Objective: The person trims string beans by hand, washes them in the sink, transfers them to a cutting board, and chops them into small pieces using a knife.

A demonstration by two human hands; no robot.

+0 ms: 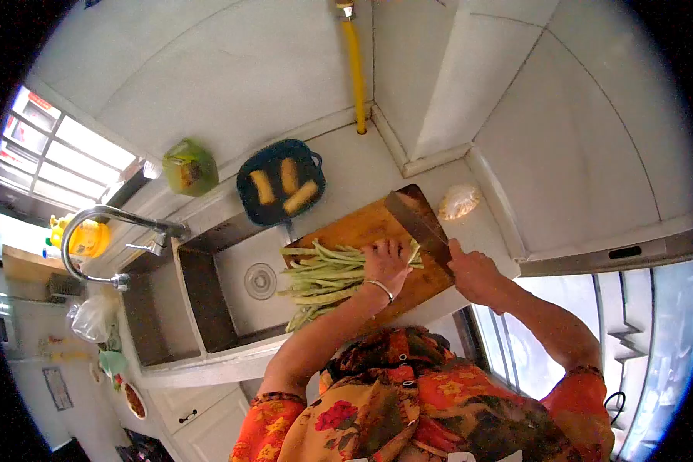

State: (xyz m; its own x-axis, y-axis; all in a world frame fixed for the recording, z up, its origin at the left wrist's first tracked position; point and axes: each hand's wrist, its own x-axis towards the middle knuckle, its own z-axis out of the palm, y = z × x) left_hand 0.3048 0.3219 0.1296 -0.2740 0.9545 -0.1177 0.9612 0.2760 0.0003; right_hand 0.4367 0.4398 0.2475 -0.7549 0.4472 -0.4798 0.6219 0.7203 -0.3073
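Note:
A bunch of long green beans (327,273) lies across a wooden cutting board (362,225), with many ends hanging out over the sink. My left hand (387,269) is closed over the beans near their right ends and holds them against the board. In my right hand (476,276) is the handle of a kitchen knife. The broad blade of the knife (417,223) is over the right part of the board, just beyond the bean tips. The handle is mostly hidden by my fingers.
A double sink (200,289) with a curved faucet (92,212) is at the left. Behind the board sits a dark square pan (248,179) with several yellowish pieces. A green bag (190,168), a pale shell-like item (460,202) and a yellow pipe (355,73) are along the back.

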